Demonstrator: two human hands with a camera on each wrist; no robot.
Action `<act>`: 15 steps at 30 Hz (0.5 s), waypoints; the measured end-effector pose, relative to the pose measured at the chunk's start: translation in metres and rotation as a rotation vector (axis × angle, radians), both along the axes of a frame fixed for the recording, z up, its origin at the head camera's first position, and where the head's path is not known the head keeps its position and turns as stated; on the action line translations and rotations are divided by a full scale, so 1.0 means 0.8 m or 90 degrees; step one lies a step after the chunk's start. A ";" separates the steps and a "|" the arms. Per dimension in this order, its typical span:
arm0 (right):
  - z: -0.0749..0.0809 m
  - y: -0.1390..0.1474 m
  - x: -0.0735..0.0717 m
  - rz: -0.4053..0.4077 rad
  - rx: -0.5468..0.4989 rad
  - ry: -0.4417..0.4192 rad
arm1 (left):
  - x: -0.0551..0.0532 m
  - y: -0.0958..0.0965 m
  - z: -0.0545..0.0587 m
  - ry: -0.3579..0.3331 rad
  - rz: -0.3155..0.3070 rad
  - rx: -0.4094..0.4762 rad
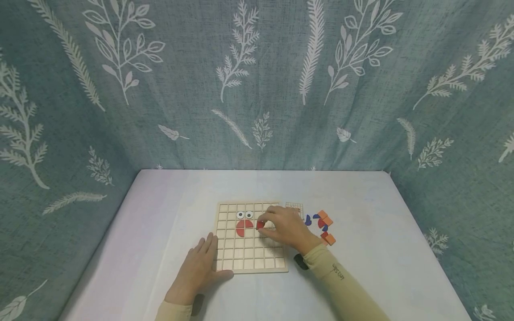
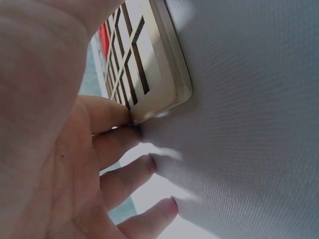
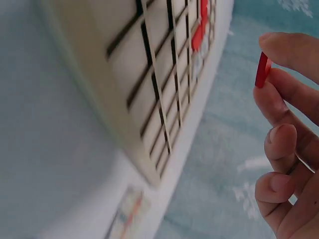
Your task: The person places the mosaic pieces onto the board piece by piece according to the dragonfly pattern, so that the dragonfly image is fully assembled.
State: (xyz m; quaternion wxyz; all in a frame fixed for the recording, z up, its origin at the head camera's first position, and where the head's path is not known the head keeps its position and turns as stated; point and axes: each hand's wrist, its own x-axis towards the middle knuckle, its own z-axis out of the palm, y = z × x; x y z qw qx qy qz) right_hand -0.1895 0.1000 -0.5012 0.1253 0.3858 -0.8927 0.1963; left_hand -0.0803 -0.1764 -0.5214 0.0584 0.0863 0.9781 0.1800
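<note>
Head view: the gridded board (image 1: 254, 254) lies on the desk (image 1: 176, 205). Eye discs (image 1: 240, 215) and red pieces (image 1: 240, 228) are set towards its 12 o'clock; the layout looks unfinished, with loose pieces (image 1: 328, 220) off at 3 o'clock. The right hand (image 1: 287, 227) pinches another red piece (image 1: 260, 224), not yet placed.

Left wrist view: the left hand (image 2: 99, 149), fingers relaxed, touches the board's edge.

Right wrist view: that piece is held clear.

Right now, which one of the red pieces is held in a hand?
The red piece pinched by the right hand, over the grid board. The other visible red pieces lie on the board or among the loose pieces to its right.
</note>
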 end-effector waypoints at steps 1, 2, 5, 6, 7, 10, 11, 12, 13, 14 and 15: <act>-0.002 -0.006 -0.002 0.004 0.010 -0.009 | 0.000 0.000 0.000 0.001 0.000 0.002; -0.004 -0.012 -0.003 0.009 0.021 -0.015 | 0.000 0.000 -0.001 0.003 -0.001 0.004; -0.010 -0.026 -0.007 0.019 0.052 -0.024 | 0.000 -0.001 -0.004 0.007 -0.005 0.006; -0.012 -0.030 -0.009 0.023 0.056 -0.024 | -0.001 -0.001 -0.005 0.012 -0.007 0.003; -0.014 -0.034 -0.010 0.026 0.062 -0.023 | -0.001 -0.001 -0.006 0.015 -0.009 0.003; -0.019 -0.044 -0.013 0.036 0.073 -0.023 | -0.002 -0.001 -0.006 0.017 -0.010 0.000; -0.021 -0.046 -0.013 0.038 0.077 -0.027 | -0.002 -0.001 -0.005 0.017 -0.009 0.000; -0.021 -0.048 -0.014 0.038 0.082 -0.034 | -0.001 -0.001 -0.004 0.015 -0.009 -0.001; -0.022 -0.050 -0.014 0.036 0.091 -0.041 | -0.001 -0.001 -0.002 0.010 -0.008 0.001; -0.023 -0.052 -0.014 0.032 0.100 -0.045 | -0.001 -0.001 -0.001 0.007 -0.008 -0.001; -0.024 -0.053 -0.013 0.028 0.108 -0.052 | 0.000 -0.001 0.000 0.005 -0.008 -0.002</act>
